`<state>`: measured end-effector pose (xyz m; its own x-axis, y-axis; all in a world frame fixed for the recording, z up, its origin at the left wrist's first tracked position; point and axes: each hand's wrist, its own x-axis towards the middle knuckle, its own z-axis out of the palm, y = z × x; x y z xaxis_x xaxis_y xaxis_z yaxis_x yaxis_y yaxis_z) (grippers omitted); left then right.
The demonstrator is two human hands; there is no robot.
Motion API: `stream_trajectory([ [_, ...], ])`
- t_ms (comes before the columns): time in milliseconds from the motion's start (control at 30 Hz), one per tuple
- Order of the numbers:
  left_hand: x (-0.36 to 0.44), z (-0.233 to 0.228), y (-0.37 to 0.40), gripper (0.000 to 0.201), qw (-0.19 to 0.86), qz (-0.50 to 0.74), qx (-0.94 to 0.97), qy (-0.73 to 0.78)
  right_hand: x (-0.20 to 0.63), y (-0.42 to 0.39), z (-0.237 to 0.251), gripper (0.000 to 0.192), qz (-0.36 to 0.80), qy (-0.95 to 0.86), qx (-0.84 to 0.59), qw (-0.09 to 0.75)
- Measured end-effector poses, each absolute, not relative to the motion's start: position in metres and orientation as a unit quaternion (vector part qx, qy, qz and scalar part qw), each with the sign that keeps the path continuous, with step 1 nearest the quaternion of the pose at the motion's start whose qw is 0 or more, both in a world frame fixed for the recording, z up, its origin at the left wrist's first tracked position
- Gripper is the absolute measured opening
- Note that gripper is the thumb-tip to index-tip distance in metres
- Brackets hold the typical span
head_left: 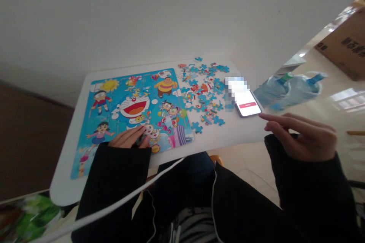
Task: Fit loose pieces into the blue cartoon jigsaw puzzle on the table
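My left hand (128, 137) rests on the lower middle of a blue cartoon jigsaw puzzle (111, 125). Its fingers are bent but loose, with the thumb apart from them, and nothing plainly held shows. Part of the picture is hidden under the hand and the black sleeve. My right hand (305, 136) hovers off the table's right side, index finger stretched toward the lower corner of a phone (247, 109). It holds nothing. The phone lies face up with a lit screen showing a red bar, part of it blurred out.
Loose puzzle pieces (203, 91) are scattered between the puzzle and phone on the white table (228, 134). A wall stands behind. A white cable (128, 197) crosses in front of my lap. Large water bottles (305, 87) and a cardboard box (346, 43) are on the floor at right.
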<state>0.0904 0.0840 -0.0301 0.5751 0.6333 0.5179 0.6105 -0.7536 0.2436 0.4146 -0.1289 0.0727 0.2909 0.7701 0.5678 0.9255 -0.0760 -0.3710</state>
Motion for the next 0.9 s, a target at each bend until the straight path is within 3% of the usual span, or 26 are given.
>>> stream_trajectory([
  [300,0.09,-0.02,0.079,0.032,0.0,0.287,0.894,0.344,0.405,-0.146,0.039,0.017,-0.046,-0.56,-0.752,0.346],
  [433,0.09,-0.023,0.081,0.031,-0.005,0.299,0.894,0.334,0.418,-0.132,0.028,0.02,-0.11,-0.552,-0.763,0.319],
  [533,0.088,-0.031,0.086,0.033,-0.002,0.284,0.898,0.337,0.436,-0.118,0.011,0.046,-0.182,-0.523,-0.792,0.256],
  [633,0.085,-0.04,0.09,0.032,-0.001,0.28,0.898,0.339,0.452,-0.107,-0.008,0.077,-0.174,-0.511,-0.819,0.197],
  [700,0.085,-0.044,0.091,0.03,-0.006,0.296,0.894,0.336,0.458,-0.102,-0.017,0.088,-0.154,-0.504,-0.829,0.185],
  [800,0.088,-0.047,0.091,0.027,-0.019,0.334,0.884,0.325,0.457,-0.097,-0.021,0.081,-0.155,-0.518,-0.818,0.196],
  [900,0.091,-0.047,0.09,0.024,-0.025,0.358,0.881,0.308,0.448,-0.09,-0.017,0.051,-0.142,-0.588,-0.761,0.234],
])
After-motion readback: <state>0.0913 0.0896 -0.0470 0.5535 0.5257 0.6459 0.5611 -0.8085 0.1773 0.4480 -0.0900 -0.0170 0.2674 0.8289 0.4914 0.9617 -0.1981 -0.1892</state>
